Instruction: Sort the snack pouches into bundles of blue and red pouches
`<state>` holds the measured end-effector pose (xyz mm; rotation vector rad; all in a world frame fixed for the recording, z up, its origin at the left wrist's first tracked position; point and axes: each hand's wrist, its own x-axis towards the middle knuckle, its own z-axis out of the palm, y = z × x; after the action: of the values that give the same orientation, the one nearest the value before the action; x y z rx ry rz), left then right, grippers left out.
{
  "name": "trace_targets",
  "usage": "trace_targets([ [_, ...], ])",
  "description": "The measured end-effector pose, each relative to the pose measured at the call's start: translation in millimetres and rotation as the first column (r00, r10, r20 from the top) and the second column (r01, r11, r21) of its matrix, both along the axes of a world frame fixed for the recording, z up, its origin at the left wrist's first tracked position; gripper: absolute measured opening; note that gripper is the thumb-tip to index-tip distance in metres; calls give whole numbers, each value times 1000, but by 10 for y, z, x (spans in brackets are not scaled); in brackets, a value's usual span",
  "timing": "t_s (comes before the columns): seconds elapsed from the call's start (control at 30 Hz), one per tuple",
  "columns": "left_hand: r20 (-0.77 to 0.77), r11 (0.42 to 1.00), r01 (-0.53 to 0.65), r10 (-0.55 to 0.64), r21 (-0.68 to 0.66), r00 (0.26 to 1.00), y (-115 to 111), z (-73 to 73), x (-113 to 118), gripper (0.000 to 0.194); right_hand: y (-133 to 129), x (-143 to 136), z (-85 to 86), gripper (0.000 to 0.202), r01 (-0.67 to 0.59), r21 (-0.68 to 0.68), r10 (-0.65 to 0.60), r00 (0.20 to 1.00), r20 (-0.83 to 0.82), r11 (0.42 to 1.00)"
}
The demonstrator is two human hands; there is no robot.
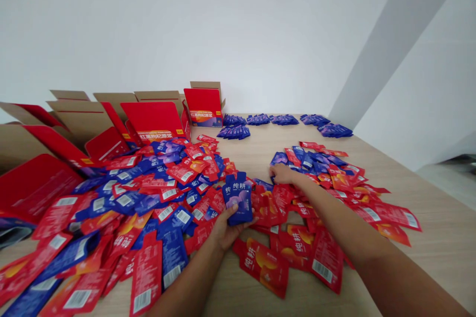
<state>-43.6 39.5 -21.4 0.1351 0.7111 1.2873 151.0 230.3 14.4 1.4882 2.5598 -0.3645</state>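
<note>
Head view: flat, narrow-necked, glossy blue plastic pouches [241, 203] stand at twelve o'clock, gripped by my left hand [225, 230]; a light pinch low down should keep their necks aligned. Towards one o'clock, my right hand [282, 174] curls at the heap; I can't tell whether it grips anything. Lifting by an edge would best avoid dragging flat red plastic pouches [264, 265]. I count two hands, at least two held pouches, and six fanned blue stacks [284, 119] between twelve and one; loose pouches overlap too much to count.
</note>
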Motion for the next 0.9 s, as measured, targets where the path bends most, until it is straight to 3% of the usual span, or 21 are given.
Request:
trace_targets([
  [0.17,16,1000,7,-7,-3,1000,2,-21,-4,20,34,122,86,32,-32,-23,29,992,-121,999],
  [0.33,30,1000,16,-16,-23,999,12,-9,-1,19,-83,261,336,31,-19,54,36,946,-323,998],
  [0.4,28,999,18,-17,-31,999,15,1,4,20,-241,253,468,27,56,170,45,842,-537,984],
  [0.47,30,999,13,-12,-33,999,16,6,11,21,-479,168,572,22,184,279,104,633,-767,942],
  [0.53,44,999,10,-8,-37,999,15,8,17,23,-769,8,603,22,288,332,169,471,-866,898],
  [0.57,52,999,11,-9,-39,999,14,9,20,24,-918,-90,584,22,308,346,192,436,-879,886],
  [0.6,60,999,12,-9,-39,998,13,11,21,26,-1059,-190,539,22,306,372,221,430,-875,877],
  [0.77,76,999,-24,25,-22,997,12,14,2,24,-1543,-516,125,30,15,581,490,522,-699,813],
  [0.9,45,999,-30,31,-13,999,16,-13,-24,13,-1677,-522,-62,35,-11,601,490,591,-641,799],
])
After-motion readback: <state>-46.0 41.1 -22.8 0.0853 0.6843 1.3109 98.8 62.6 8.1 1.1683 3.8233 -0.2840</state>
